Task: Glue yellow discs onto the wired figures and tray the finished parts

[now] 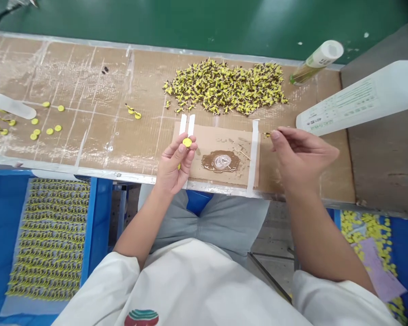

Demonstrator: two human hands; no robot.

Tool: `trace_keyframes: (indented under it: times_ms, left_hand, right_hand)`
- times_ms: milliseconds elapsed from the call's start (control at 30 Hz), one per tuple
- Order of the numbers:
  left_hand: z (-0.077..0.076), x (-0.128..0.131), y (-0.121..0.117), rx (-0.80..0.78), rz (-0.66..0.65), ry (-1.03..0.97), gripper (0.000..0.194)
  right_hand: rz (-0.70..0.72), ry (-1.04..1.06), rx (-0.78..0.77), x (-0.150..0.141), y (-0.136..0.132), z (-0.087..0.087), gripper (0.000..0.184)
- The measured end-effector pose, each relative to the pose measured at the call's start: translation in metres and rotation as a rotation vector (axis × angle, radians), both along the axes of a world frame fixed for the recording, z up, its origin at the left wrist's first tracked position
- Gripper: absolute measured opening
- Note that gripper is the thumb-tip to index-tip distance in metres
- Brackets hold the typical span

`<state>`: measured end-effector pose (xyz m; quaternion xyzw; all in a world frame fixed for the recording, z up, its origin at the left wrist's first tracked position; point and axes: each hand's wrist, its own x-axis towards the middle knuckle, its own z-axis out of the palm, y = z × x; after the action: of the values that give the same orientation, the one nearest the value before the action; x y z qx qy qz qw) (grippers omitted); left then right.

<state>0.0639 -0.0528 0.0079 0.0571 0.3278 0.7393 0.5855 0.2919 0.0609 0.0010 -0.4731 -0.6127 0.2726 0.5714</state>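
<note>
My left hand (175,167) pinches a small round yellow disc (187,142) between thumb and fingertips, over the left edge of a cardboard sheet. More yellow shows lower in the same palm, mostly hidden by the fingers. To the right, my right hand (301,154) is closed at thumb and forefinger on a tiny yellow-and-dark piece (267,134) that pokes out to the left. Between the hands, a puddle of clear glue-like liquid (222,161) lies on the taped cardboard sheet (197,174). Behind it rises a pile of small yellow-and-dark pieces (227,86).
At right stand a large white bottle (360,99) and a smaller bottle (316,61). Loose yellow discs (50,131) lie on the left. Below, a blue bin (100,213) holds rows of yellow-and-dark pieces; another at lower right holds yellow discs (363,226) and a purple paper (377,269).
</note>
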Motion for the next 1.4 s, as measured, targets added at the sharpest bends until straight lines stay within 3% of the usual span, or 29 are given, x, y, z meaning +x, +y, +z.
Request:
trace_keyframes:
  times_ms: [100,267,467,700,1000,1133,1400]
  left_hand:
    - [-0.004,0.001,-0.003,-0.017,0.004,0.039,0.023]
    - [-0.01,0.003,-0.006,-0.074,0.018,0.061,0.02]
    - [-0.011,0.005,-0.007,-0.081,-0.024,0.033,0.026]
    - [-0.007,0.006,-0.007,-0.152,-0.016,-0.116,0.048]
    - [-0.007,0.006,-0.007,-0.169,-0.029,-0.119,0.046]
    - [-0.007,0.006,-0.007,-0.153,-0.041,-0.109,0.043]
    - [-0.007,0.005,-0.007,-0.154,-0.053,-0.09,0.041]
  right_hand:
    - [0.017,0.058,-0.013,-0.018,-0.034,0.004,0.024]
    - [0.07,-0.057,0.068,-0.033,-0.063,-0.011,0.017]
    - [0.056,-0.208,0.152,-0.038,-0.064,-0.023,0.016]
    - [0.02,-0.361,0.153,-0.04,-0.067,-0.023,0.018]
    - [0.012,-0.35,0.164,-0.04,-0.067,-0.019,0.02]
    - [-0.008,-0.317,0.263,-0.039,-0.064,-0.016,0.019]
    - [0.054,-0.469,0.266,-0.032,-0.059,-0.017,0.02]
